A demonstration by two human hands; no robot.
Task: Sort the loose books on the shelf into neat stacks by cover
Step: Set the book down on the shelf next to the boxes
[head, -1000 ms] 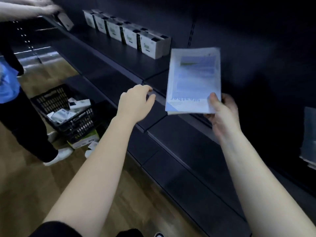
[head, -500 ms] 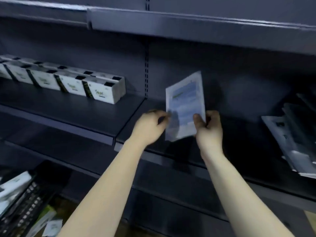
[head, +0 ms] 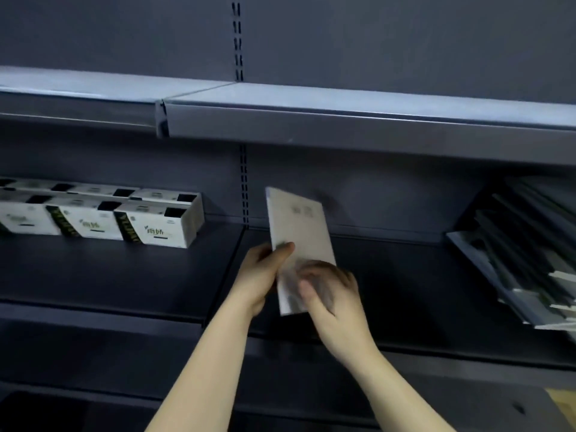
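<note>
Book (head: pixel 299 226): pale cover, held near upright over the dark shelf (head: pixel 124 275), between 2 hands. Gripped at its left edge by left hand (head: pixel 260 275), thumb on the cover. Clasped low down by right hand (head: pixel 333 294) (blurred), fingers curled. Leaning books (head: pixel 523 260) well apart, rightward, same shelf.

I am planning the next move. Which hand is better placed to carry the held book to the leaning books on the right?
Probably the right hand: it holds the book on the side nearer the leaning books. The left hand pinches the far edge.
</note>
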